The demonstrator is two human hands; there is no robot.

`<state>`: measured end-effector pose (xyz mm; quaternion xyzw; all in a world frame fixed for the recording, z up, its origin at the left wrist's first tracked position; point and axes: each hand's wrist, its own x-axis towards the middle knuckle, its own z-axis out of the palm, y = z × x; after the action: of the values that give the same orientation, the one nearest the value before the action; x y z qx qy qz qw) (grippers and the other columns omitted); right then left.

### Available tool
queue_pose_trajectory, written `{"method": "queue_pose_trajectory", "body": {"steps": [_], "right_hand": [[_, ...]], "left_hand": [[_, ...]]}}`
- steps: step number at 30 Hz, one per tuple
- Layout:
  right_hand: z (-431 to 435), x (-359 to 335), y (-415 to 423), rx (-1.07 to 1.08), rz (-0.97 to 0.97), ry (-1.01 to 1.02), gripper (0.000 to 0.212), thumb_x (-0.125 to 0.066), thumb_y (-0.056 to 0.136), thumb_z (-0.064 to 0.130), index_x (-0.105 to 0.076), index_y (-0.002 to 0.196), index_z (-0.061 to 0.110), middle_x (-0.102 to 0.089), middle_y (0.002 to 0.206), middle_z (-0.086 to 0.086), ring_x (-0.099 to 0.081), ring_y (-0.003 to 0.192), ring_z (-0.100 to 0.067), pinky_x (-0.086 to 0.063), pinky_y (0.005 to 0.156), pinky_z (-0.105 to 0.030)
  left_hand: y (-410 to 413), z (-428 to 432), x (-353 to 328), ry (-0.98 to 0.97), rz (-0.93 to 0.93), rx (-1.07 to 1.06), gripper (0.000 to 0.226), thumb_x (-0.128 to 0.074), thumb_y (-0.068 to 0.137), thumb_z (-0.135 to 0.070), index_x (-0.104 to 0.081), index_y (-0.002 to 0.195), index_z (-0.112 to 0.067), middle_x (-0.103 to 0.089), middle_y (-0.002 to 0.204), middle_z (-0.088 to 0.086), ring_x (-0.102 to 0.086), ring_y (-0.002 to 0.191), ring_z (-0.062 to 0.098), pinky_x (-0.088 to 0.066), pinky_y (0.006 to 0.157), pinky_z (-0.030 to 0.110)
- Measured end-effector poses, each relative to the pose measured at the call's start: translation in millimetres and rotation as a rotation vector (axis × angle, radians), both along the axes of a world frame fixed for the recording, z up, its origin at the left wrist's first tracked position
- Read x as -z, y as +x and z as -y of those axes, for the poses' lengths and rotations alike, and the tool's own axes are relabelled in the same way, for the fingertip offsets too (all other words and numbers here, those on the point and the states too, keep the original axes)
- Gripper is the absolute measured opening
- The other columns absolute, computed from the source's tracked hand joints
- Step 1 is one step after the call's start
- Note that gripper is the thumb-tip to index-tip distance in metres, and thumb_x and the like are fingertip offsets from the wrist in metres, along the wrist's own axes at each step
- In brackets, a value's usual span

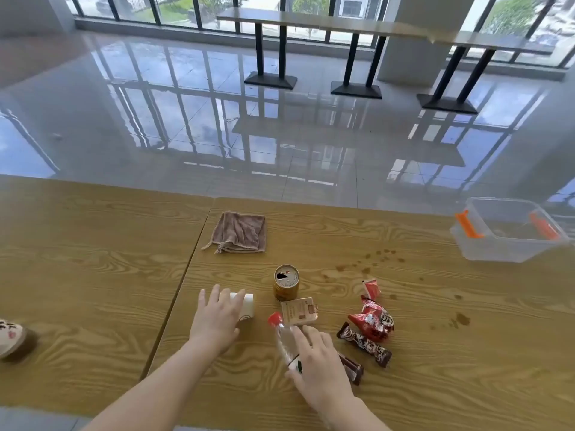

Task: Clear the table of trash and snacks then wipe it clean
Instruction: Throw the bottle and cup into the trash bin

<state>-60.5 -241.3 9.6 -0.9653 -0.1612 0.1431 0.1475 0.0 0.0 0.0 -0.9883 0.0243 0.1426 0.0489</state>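
Wood-grain counter carries a scatter of trash and snacks near its front edge. The left hand lies flat over a white paper cup tipped on its side; its fingers are spread and cover most of the cup, so whether they grip it cannot be told. The right hand rests on a clear plastic bottle with a red cap, fingers loosely extended over the bottle's lower half, which is hidden; a firm hold is not visible. Just behind the bottle sits a small tan carton, and behind that an opened gold can stands upright. To the right lie red crinkled wrappers and dark brown snack bars, one partly under the right hand. Dark spill spots dot the counter. A brown cloth lies folded farther back. A clear plastic bin with orange latches sits at the far right, cut off by the frame. At the left edge, a patterned object is only partly visible and hard to identify.
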Motion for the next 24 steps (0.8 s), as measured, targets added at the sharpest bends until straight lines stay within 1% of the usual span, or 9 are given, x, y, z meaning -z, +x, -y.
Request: {"method": "queue_pose_trajectory", "body": {"steps": [3,5,8,11,13,16,18,20,24], "right_hand": [[-3,3,0,-0.009,-0.033,-0.036,0.088,-0.062,0.090,0.043,-0.010,0.157,0.020,-0.028,0.152,-0.002,-0.030,0.133,-0.024,-0.022,0.118,-0.033],[-7,4,0,-0.006,-0.021,-0.048,0.085,-0.060,0.090,0.037,-0.010,0.157,0.019,-0.031,0.150,-0.003,-0.033,0.130,-0.024,-0.022,0.118,-0.036],[-8,3,-1,0.016,-0.012,-0.030,0.080,-0.056,0.088,0.029,-0.014,0.156,0.021,-0.035,0.147,-0.001,-0.035,0.130,-0.022,-0.020,0.119,-0.036],[-4,1,-4,0.048,-0.002,0.015,0.079,-0.058,0.086,0.028,-0.018,0.154,0.024,-0.037,0.145,0.000,-0.037,0.127,-0.021,-0.024,0.115,-0.032],[-1,-4,-5,0.078,0.014,0.065,0.079,-0.060,0.086,0.026,-0.019,0.154,0.025,-0.038,0.144,0.002,-0.039,0.125,-0.019,-0.029,0.111,-0.028],[10,-13,-7,0.120,0.053,0.116,0.079,-0.060,0.086,0.026,-0.019,0.154,0.026,-0.039,0.144,0.003,-0.040,0.125,-0.018,-0.035,0.107,-0.029],[20,-19,-9,0.132,0.079,0.137,0.080,-0.061,0.086,0.024,-0.020,0.154,0.027,-0.040,0.144,0.004,-0.040,0.124,-0.018,-0.037,0.105,-0.028],[33,-26,-12,0.135,0.110,0.153,0.081,-0.064,0.085,0.023,-0.021,0.154,0.026,-0.041,0.143,0.004,-0.041,0.124,-0.018,-0.036,0.105,-0.027],[63,-37,-19,0.132,0.185,0.174,0.081,-0.066,0.081,0.019,-0.028,0.152,0.024,-0.046,0.138,0.002,-0.044,0.118,-0.019,-0.036,0.104,-0.027]], "left_hand": [[4,-1,1,-0.007,0.001,-0.008,0.083,-0.065,0.088,-0.034,-0.014,0.153,-0.027,-0.039,0.148,0.007,-0.021,0.146,0.032,-0.012,0.119,0.055],[6,-2,3,-0.044,0.023,0.000,0.080,-0.064,0.088,-0.029,-0.017,0.153,-0.027,-0.044,0.143,0.005,-0.031,0.141,0.027,-0.015,0.120,0.052],[4,-2,3,-0.113,0.041,0.007,0.077,-0.063,0.086,-0.027,-0.024,0.151,-0.027,-0.050,0.133,0.003,-0.049,0.125,0.022,-0.019,0.119,0.047],[-3,-2,0,-0.188,0.075,0.006,0.073,-0.063,0.084,-0.032,-0.030,0.149,-0.026,-0.054,0.122,0.002,-0.055,0.112,0.022,-0.027,0.116,0.043],[-9,0,-4,-0.235,0.111,0.010,0.074,-0.066,0.080,-0.032,-0.037,0.147,-0.024,-0.057,0.115,0.002,-0.058,0.103,0.024,-0.037,0.109,0.042],[-19,12,-14,-0.275,0.170,0.015,0.075,-0.073,0.072,-0.029,-0.046,0.142,-0.020,-0.060,0.104,0.003,-0.060,0.088,0.025,-0.048,0.090,0.040],[-25,25,-23,-0.300,0.181,0.013,0.075,-0.074,0.071,-0.029,-0.048,0.140,-0.020,-0.059,0.099,0.002,-0.058,0.081,0.024,-0.047,0.076,0.035],[-32,41,-33,-0.330,0.192,0.006,0.074,-0.071,0.072,-0.030,-0.044,0.140,-0.022,-0.057,0.099,0.000,-0.057,0.078,0.022,-0.042,0.066,0.031],[-46,81,-49,-0.352,0.216,0.017,0.070,-0.068,0.073,-0.030,-0.044,0.138,-0.022,-0.055,0.099,0.001,-0.057,0.078,0.023,-0.036,0.059,0.031]]}}
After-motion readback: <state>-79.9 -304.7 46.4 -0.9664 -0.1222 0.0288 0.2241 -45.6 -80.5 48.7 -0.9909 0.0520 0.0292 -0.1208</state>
